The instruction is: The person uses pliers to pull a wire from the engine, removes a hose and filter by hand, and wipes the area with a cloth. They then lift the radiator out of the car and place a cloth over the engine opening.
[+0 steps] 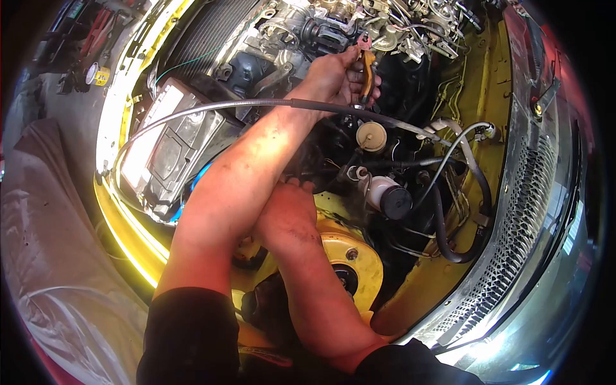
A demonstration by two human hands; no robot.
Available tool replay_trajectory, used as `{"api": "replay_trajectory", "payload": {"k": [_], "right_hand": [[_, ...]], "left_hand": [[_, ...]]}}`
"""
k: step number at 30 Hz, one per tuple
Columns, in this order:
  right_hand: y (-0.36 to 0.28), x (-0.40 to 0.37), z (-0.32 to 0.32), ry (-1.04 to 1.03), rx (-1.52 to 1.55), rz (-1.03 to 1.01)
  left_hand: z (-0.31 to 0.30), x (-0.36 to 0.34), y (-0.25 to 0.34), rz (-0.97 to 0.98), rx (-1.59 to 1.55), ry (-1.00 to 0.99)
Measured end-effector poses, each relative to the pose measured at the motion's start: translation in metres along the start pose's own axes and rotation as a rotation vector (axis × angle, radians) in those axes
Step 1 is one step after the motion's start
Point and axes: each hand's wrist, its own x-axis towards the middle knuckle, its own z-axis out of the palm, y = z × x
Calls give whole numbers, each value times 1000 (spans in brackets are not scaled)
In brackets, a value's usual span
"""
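My left hand (340, 77) reaches over the engine, its fingers wrapped round a tool with orange handles (368, 76), which looks like pliers. The tool's reddish head (364, 42) points up, beside the metal engine parts (327, 35). Lower down, my right hand (290, 200) lies partly under my left forearm, near the yellow strut tower (359, 260). Only its back and some bent knuckles show; the fingertips, and anything they touch, are hidden. A grey cable (256, 102) arches across my left wrist area.
The battery (170, 151) sits left of my forearm. On the right are a white reservoir with a black cap (393, 202), a round tan cap (371, 136), a black hose (443, 234) and the cowl grille (523, 212). A grey cover (58, 256) drapes the left side.
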Motion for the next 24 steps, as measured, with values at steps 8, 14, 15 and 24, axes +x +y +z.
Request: {"api": "replay_trajectory", "payload": {"k": [8, 14, 15, 24], "right_hand": [[2, -2, -12, -40, 13, -52], [1, -2, -7, -36, 2, -3], [1, -1, -6, -56, -20, 14], [0, -2, -12, -65, -13, 0]], "left_hand": [[-13, 34, -10, 164, 783, 373], [-11, 6, -2, -52, -5, -1], [-13, 6, -4, -50, -10, -33], [6, 0, 4, 18, 256, 86]]}}
